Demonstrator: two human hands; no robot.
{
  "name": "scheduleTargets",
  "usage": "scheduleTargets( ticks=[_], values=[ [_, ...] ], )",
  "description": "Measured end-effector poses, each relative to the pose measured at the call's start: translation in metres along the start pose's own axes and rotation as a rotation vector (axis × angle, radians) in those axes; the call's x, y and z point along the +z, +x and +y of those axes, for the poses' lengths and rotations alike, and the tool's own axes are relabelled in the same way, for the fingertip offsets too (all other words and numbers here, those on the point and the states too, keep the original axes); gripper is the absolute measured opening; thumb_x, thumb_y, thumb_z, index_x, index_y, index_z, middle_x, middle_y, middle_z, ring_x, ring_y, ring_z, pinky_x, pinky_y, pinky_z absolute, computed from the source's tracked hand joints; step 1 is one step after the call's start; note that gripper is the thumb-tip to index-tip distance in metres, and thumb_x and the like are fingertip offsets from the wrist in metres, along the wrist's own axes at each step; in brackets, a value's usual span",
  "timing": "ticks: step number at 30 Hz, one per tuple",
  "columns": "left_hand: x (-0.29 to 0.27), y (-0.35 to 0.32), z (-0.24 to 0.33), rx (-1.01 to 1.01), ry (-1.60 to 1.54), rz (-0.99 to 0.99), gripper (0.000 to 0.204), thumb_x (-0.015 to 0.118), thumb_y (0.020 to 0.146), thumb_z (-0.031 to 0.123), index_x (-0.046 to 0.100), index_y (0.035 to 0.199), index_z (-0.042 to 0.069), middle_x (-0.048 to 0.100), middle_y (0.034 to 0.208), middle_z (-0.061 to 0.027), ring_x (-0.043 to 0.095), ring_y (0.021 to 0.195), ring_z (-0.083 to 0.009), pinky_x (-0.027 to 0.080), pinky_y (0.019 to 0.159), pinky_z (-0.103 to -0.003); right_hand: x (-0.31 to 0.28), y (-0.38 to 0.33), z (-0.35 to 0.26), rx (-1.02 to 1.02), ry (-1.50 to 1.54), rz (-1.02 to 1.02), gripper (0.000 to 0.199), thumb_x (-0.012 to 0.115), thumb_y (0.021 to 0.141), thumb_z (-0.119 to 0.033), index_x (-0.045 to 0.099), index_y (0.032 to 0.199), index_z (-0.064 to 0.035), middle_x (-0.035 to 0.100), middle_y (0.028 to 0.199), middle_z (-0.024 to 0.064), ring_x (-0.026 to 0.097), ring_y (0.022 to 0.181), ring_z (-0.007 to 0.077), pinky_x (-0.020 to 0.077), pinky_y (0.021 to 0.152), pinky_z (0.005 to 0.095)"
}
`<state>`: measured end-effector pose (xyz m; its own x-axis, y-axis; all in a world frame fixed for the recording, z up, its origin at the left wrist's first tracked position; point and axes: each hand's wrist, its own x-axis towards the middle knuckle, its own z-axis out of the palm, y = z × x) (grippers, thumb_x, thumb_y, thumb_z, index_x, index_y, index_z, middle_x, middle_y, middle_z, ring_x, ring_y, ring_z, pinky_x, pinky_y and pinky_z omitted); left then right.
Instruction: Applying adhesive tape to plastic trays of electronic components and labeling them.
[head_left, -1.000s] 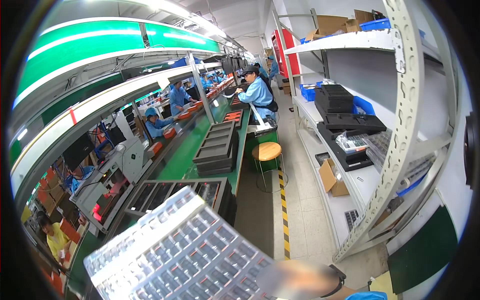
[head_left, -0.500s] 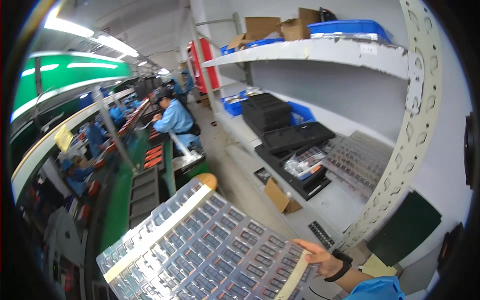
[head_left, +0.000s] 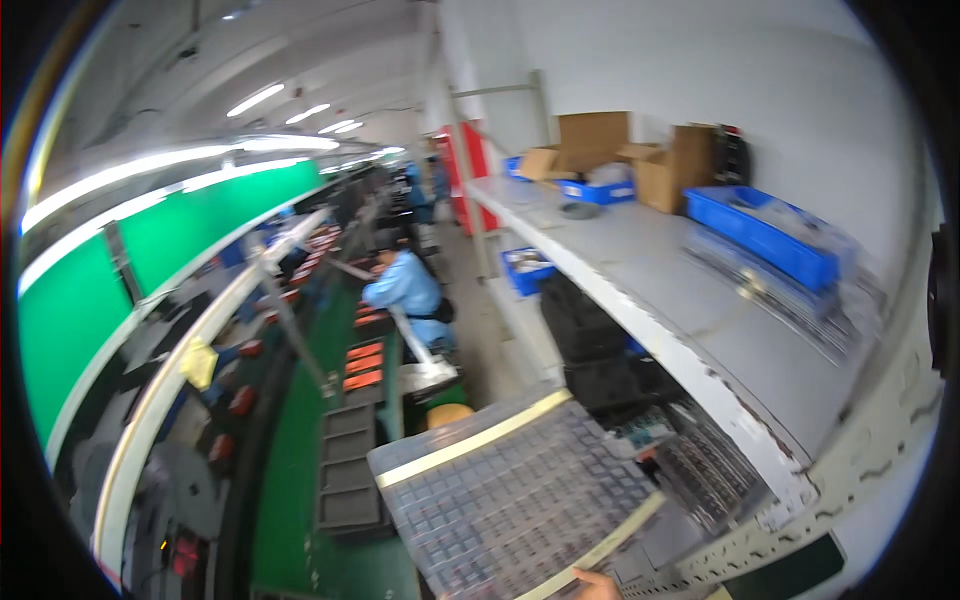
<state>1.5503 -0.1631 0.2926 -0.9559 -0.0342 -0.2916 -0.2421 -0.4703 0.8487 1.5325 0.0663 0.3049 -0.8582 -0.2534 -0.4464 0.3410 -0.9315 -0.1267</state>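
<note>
A large clear plastic tray (head_left: 520,500) with rows of small dark rectangular parts is held up at the lower middle, tilted. Two pale yellow tape strips cross it near opposite edges. My right hand (head_left: 597,585) grips the tray's near right edge by the tape; only part of the thumb side shows, and the rest is cut off by the lower rim. My left hand is out of sight. The tray is smeared by motion, so its parts are hard to make out singly.
At right stands a white shelf rack (head_left: 640,290) with a blue bin (head_left: 765,235) and open cardboard boxes (head_left: 592,143) on top. Similar clear trays (head_left: 705,465) lie on its lower shelf. A green conveyor (head_left: 285,500) carries a black tray (head_left: 347,465). Farther off sits a co-worker in blue (head_left: 408,287).
My view has risen and swung, bringing the rack's top shelf into sight. The tray now appears lower and farther right. Less of my right hand shows, still on the tray's edge.
</note>
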Motion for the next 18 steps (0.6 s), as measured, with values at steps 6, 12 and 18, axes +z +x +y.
scheduleTargets(
  ticks=[6, 12, 18],
  values=[
    [0.052, 0.085, 0.0, -0.06, -0.006, -0.335, 0.079, 0.069, 0.084, 0.003, 0.025, 0.15, 0.005, 0.047, 0.14, -0.0132, 0.049, 0.126, -0.0258, 0.046, 0.101, -0.04, -0.003, 0.03, -0.04, -0.068, -0.063, -0.043, 0.013, 0.062, 0.085, 0.0, 0.064, 0.097, -0.0058, 0.066, 0.089, 0.0066, 0.062, 0.086, 0.0201, 0.0514, 0.076, 0.0349],
    [0.074, 0.144, 0.009, -0.029, 0.189, -0.492, 0.062, 0.066, 0.092, 0.016, 0.037, 0.145, 0.006, 0.054, 0.135, -0.0126, 0.055, 0.115, -0.0205, 0.049, 0.093, -0.036, -0.083, 0.085, -0.081, -0.202, -0.153, 0.049, 0.013, 0.064, 0.085, -0.005, 0.063, 0.098, -0.0083, 0.064, 0.087, 0.0031, 0.061, 0.083, 0.0187, 0.0485, 0.069, 0.0318],
    [0.005, 0.281, 0.013, -0.345, -0.175, -0.061, 0.051, 0.053, 0.097, 0.041, 0.046, 0.14, 0.015, 0.053, 0.138, -0.0074, 0.06, 0.101, -0.0227, 0.051, 0.077, -0.033, -0.122, 0.156, -0.141, -0.589, -0.103, 0.179, 0.019, 0.065, 0.087, -0.012, 0.061, 0.104, -0.0048, 0.065, 0.09, 0.0102, 0.063, 0.088, 0.0257, 0.0511, 0.074, 0.0381]
  ],
)
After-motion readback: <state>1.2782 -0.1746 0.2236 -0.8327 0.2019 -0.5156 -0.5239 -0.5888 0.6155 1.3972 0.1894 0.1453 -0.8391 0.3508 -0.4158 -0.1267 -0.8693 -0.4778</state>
